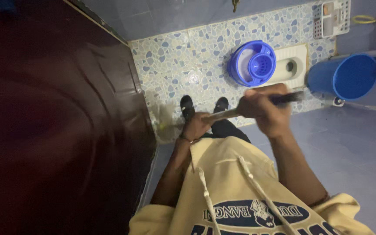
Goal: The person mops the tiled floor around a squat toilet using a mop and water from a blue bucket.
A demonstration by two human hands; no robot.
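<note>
- We are standing beside the dark wooden door (57, 122), its edge leaving little room at our left.
- We are wrapping our left hand (195, 126) low around the mop handle (223, 114), fingers curled shut, steering the blurred mop head (166, 124) along the door's foot.
- Our right hand (266, 109) is gripping higher, fingers closed, for leverage.
- The blue mop bucket (252, 63) is waiting ahead on the pebble-patterned floor (188, 56).

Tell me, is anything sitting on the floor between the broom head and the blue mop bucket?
Nothing visible does. Both hands, left hand and right hand, grip the broom handle, and its blurred broom head sweeps by the dark door. Between it and the blue mop bucket lie only patterned floor tiles and the person's black shoes.
</note>
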